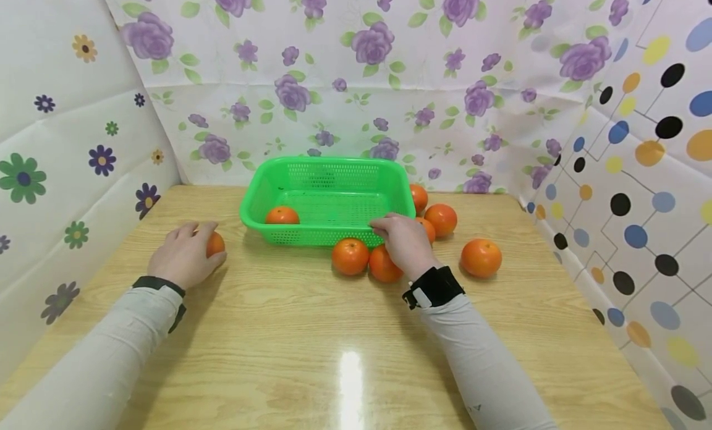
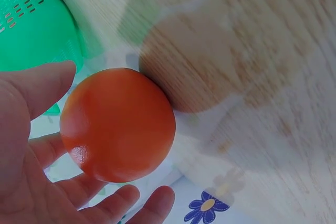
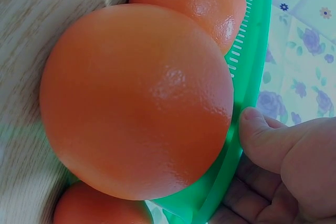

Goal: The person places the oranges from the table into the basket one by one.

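Observation:
At the left of the table, my left hand [image 1: 180, 254] is beside an orange [image 1: 215, 243]. In the left wrist view its fingers spread behind that orange [image 2: 118, 124], and a gap shows between thumb and peel. My right hand [image 1: 408, 244] pinches the front rim of a green plastic basket [image 1: 311, 237] near its right corner. The right wrist view shows the thumb [image 3: 254, 121] outside the rim and the fingers on the other side. Just below this hand sits a second orange [image 1: 384, 266], against the basket's front. Another orange [image 1: 282, 216] lies inside the basket at the left.
Another orange [image 1: 350, 256] stands at the basket's front wall. Several more cluster along its right side, including one orange [image 1: 441, 220], and a separate orange [image 1: 481, 257] lies farther right. A flowered sheet [image 1: 334, 121] hangs behind; patterned sheets flank the wooden table [image 1: 267, 331].

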`<state>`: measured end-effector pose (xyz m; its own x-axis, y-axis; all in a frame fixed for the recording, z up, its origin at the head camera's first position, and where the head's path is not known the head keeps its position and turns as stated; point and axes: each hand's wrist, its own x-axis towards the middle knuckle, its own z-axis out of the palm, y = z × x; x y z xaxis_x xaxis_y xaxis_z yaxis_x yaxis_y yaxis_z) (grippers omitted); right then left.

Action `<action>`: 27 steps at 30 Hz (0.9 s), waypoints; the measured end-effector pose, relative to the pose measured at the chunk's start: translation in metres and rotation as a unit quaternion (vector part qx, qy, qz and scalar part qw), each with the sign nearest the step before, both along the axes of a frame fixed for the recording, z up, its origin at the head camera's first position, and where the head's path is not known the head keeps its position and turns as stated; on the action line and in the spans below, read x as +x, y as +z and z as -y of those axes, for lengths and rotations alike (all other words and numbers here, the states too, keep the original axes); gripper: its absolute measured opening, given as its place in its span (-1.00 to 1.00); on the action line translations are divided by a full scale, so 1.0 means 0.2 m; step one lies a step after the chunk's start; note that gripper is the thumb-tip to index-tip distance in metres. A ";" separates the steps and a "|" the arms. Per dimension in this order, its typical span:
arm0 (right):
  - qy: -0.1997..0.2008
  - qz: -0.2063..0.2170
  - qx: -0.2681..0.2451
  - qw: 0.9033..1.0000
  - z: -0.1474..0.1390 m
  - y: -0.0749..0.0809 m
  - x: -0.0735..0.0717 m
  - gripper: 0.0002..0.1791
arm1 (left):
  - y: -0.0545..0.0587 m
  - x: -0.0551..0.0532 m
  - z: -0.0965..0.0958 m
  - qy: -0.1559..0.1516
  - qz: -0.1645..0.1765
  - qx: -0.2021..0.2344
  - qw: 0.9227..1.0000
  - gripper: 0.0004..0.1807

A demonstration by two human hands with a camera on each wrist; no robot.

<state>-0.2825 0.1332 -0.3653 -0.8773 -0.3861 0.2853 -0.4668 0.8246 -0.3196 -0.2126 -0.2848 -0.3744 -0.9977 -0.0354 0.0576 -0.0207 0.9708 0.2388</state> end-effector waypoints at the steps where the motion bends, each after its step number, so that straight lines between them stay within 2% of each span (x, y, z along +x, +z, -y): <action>1: 0.000 0.000 0.000 1.000 0.00 0.00 0.00 -0.70 | 0.00 0.00 0.00 0.000 0.001 0.000 1.000 -0.22; 27: 0.004 -0.011 -0.004 1.000 0.00 -0.01 0.00 -0.72 | -0.01 0.00 0.01 -0.006 0.005 -0.008 1.000 -0.23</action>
<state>-0.2833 0.1340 -0.3673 -0.8675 -0.3913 0.3073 -0.4807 0.8181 -0.3155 -0.2136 -0.2873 -0.3762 -0.9986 -0.0230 0.0484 -0.0116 0.9747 0.2230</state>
